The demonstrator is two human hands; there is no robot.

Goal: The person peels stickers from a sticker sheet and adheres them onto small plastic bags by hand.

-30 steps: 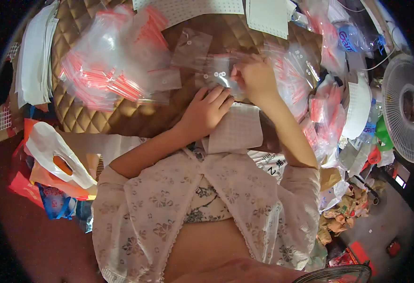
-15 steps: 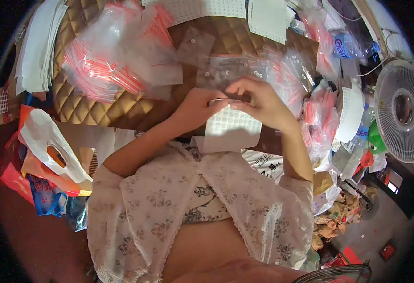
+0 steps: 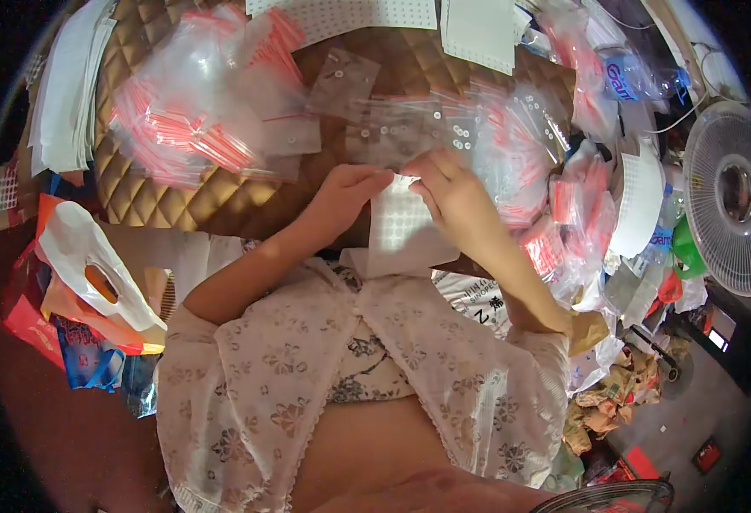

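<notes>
A white sheet with rows of round stickers [image 3: 405, 227] hangs between my hands, over my lap. My left hand [image 3: 347, 198] pinches its top left corner with fingers closed. My right hand [image 3: 449, 190] is closed at the sheet's top edge, its fingertips bent over the paper. Just beyond my fingers lie small clear zip bags [image 3: 392, 135] with small white rings on them. A single clear bag [image 3: 341, 79] with one ring lies farther back. To the right, more clear bags with red strips [image 3: 512, 154] are spread in a pile.
A large heap of red-edged clear bags [image 3: 209, 111] covers the left of the brown quilted surface [image 3: 149, 205]. Paper sheets [image 3: 478, 34] lie at the back, with another stack [image 3: 72, 94] far left. A fan [image 3: 734, 192] and a bottle [image 3: 627, 79] stand right; a carrier bag [image 3: 93, 265] sits left.
Both hands have come back from the small bags to the sticker sheet, and now meet its top edge. Since half a second ago, the sheet's top has become more visible between them.
</notes>
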